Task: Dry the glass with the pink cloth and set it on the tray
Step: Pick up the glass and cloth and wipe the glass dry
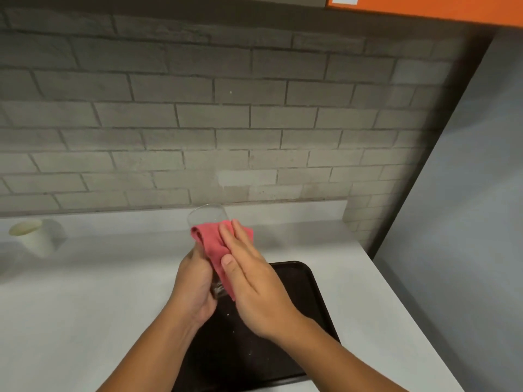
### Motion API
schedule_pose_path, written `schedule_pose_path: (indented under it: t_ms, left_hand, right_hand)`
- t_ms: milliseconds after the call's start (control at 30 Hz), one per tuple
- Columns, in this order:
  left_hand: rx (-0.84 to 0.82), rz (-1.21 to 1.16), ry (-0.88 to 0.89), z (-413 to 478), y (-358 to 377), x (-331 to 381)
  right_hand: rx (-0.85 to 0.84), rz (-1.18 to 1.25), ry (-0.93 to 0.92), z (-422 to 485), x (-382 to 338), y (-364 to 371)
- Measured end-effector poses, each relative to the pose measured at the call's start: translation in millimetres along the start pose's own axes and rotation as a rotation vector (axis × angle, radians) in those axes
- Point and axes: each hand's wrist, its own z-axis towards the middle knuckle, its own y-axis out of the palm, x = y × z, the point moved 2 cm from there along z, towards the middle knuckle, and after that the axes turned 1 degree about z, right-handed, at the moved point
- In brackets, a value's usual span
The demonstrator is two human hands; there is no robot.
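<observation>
- above the near end of the dark tray (311, 281), the clear glass (204, 219) is held in the air, tilted with its open rim pointing away toward the brick wall (226, 123).
- the left hand (195, 284) is wrapped around the lower part of the glass, fingers closed on it near the base.
- the right hand (252, 281) lies flat, fingers straight and together, pressing the pink cloth (215, 244) against the side of the glass; it is not clamped around anything.
- the step in hand looks like the drying itself: wiping the outer wall, with the glass not yet set down.
- the next move likely calls for turning the glass in the left hand to reach the unwiped side, then lowering it upright onto the tray.
- the tray holds no items, only pale specks on its surface.
- a white paper cup (34, 236) stands well apart at the left on the grey counter (85, 292); its contents cannot be told.
</observation>
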Motion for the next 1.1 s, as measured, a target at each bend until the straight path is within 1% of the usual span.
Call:
schedule_pose_path:
  t_ms: [33,133,167,233,267,333,400,533,633,733,800,833,933,1000,1100]
  left_hand:
    - [0.009,0.008,0.001,0.4,3.5,-0.2]
    - [0.036,0.064,0.011,-2.5,8.2,0.0]
    - [0.044,0.069,0.008,-3.4,9.1,-2.1]
    - [0.047,0.058,0.001,-3.4,9.3,-4.7]
    - [0.044,0.059,0.014,-3.2,10.1,-5.3]
    - [0.048,0.039,0.062,-5.8,12.6,-5.6]
    - [0.065,0.024,0.118,-9.8,15.3,-4.9]
    - [0.131,0.095,0.244,-14.2,18.1,-4.7]
    - [0.144,0.170,0.318,-14.8,19.2,-2.6]
    - [0.141,0.242,0.354,-13.7,16.5,-2.4]
    - [0.168,0.296,0.343,-13.1,12.2,-4.2]
    - [0.176,0.301,0.318,-12.5,9.0,-6.6]
    - [0.188,0.257,0.238,-11.2,0.5,-14.0]
    - [0.168,0.227,0.199,-9.6,-2.6,-15.5]
    - [0.137,0.159,0.080,-7.1,-5.4,-16.5]
  right_hand:
    - [-0.009,-0.025,-0.020,2.5,-0.3,-3.2]
    - [-0.049,0.136,0.088,13.7,-0.4,-12.8]
    - [-0.040,0.120,0.090,14.0,-0.4,-14.7]
    - [-0.026,0.049,0.036,12.6,2.5,-12.4]
    - [-0.018,0.074,0.039,12.9,6.4,-11.5]
    - [0.026,0.258,0.138,16.6,11.4,-12.9]
    - [0.093,0.504,0.301,20.6,14.0,-14.5]
    - [0.264,0.885,0.535,14.4,17.5,-2.2]
    - [0.316,1.150,0.675,8.1,14.8,10.2]
    - [0.313,1.293,0.775,5.1,11.5,13.1]
    - [0.319,1.295,0.817,2.5,12.4,13.7]
    - [0.321,1.248,0.828,1.5,14.5,14.6]
    - [0.287,0.998,0.801,-1.8,22.4,20.0]
    - [0.252,0.804,0.741,-5.8,22.5,24.2]
    - [0.219,0.553,0.588,-9.1,23.3,23.7]
